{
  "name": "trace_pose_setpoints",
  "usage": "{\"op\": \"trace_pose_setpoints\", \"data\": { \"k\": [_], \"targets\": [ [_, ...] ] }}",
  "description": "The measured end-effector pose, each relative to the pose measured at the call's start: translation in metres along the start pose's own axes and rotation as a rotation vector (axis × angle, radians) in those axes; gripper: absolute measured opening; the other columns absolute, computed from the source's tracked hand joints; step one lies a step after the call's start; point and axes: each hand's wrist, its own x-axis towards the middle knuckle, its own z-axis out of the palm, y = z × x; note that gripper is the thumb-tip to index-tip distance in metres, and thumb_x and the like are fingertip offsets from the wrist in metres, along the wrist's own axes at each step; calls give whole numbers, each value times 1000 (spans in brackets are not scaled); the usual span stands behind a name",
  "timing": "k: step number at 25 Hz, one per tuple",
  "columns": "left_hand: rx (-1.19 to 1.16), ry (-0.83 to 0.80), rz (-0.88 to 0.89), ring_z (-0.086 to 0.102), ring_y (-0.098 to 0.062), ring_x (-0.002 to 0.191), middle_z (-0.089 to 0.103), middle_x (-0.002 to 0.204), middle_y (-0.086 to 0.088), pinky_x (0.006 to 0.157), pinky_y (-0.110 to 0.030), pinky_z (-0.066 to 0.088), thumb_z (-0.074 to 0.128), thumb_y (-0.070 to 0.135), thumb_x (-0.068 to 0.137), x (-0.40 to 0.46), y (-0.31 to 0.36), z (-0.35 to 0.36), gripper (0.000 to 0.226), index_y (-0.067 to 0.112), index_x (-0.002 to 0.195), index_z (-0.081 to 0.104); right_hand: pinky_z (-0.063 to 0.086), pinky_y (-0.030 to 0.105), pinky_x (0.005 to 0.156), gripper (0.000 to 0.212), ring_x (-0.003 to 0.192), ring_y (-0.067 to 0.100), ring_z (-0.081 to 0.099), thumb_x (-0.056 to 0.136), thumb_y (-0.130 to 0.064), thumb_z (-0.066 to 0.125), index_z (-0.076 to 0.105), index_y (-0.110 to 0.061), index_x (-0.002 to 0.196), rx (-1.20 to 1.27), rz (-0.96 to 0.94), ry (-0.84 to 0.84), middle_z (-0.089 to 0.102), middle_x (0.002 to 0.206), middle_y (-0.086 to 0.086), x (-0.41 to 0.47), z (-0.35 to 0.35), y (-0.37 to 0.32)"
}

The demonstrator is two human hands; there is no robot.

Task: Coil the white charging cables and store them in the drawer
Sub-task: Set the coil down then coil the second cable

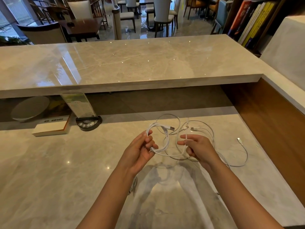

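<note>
- Head view: my left hand [140, 150] pinches a half-made coil [159, 139] of white charging cable, fingers curled round the loops.
- My right hand [197, 148] is half curled, the same cable's loose run threaded through its fingers.
- I judge the cable light, limp and springy; best held at the bundled loops, not the plugs.
- More loose cables [204, 129] lie just beyond my right hand on the worktop [49, 162].
- Wooden side wall [272, 129] hems my right; open room left. No drawer visible.

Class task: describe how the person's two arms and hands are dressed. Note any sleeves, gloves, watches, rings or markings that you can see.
Both forearms are bare to the picture's lower edge: no sleeves show. The left hand and the right hand wear no gloves. No watch, bracelet, ring or marking is visible on either wrist or on the fingers.
</note>
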Motion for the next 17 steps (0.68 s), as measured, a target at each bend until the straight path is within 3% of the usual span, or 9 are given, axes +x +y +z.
{"op": "trace_pose_setpoints", "data": {
  "k": [7,10,12,14,16,17],
  "targets": [
    [66,-22,-28,41,-6,44,48,56,1,53,-20,48,38,9,94,0,-2,2,20,5,89,56,37,17,45,28,40,6,42,90,2,44,66,-12,81,-333,-166,-281,58,54,-7,-11,17,5],
    [44,21,-50,40,-7,42,47,55,0,48,-19,47,37,9,96,3,-5,1,21,4,88,55,41,24,56,19,52,10,48,85,-2,44,62,-4,87,-212,-273,-341,55,60,4,-17,24,2],
    [4,51,-53,40,-6,41,47,54,1,45,-18,45,38,9,95,5,-8,0,19,4,87,55,47,26,63,29,62,14,54,76,-9,48,51,-22,102,-43,-300,-319,56,74,10,-23,28,5],
    [-16,59,-44,40,-6,41,48,53,2,45,-17,43,40,10,94,7,-11,1,17,6,87,55,51,27,71,52,73,18,60,78,-10,60,33,-42,108,-82,-445,-233,58,87,11,-27,34,13],
    [-32,67,-37,43,-6,41,49,52,1,46,-18,46,41,10,94,8,-14,4,17,6,87,56,52,25,74,64,79,15,59,82,-9,65,30,-57,107,-178,-593,-176,57,93,5,-29,40,21],
    [-47,78,-35,45,-7,41,50,52,0,47,-19,48,41,10,94,9,-14,5,18,5,86,57,50,20,73,59,79,10,57,84,-14,63,35,-60,107,-217,-644,-154,55,93,-1,-29,41,24]
  ]
}}
